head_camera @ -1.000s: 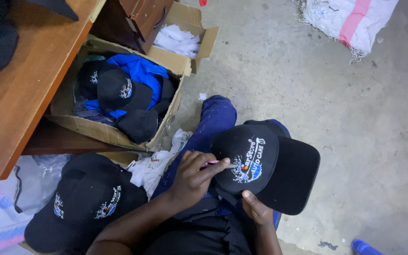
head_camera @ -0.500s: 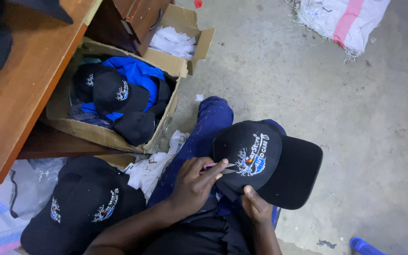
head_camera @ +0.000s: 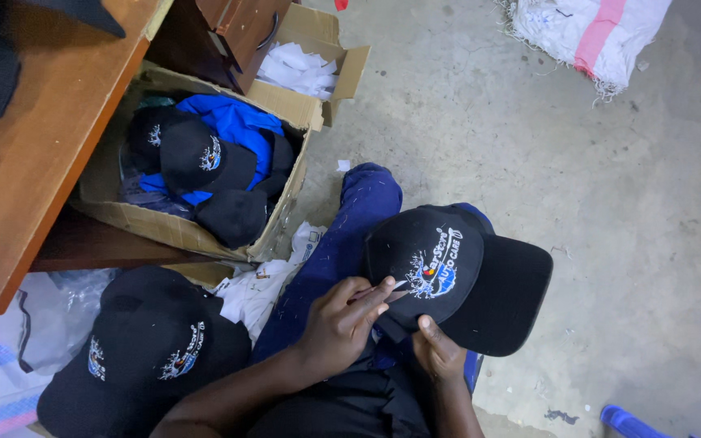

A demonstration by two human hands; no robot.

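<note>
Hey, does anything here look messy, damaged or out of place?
Yes. The cardboard box is worn, its flaps bent, with caps and blue cloth heaped inside. Crumpled white paper lies beside it. The cap in both hands looks intact.

Head camera — looking down, close.
It faces the lap and concrete floor [head_camera: 610, 203] from above — a single view, nothing shared.

A small cap workshop: bare concrete floor [head_camera: 610, 203], cardboard box [head_camera: 172, 231] of embroidered black caps [head_camera: 196, 158].
</note>
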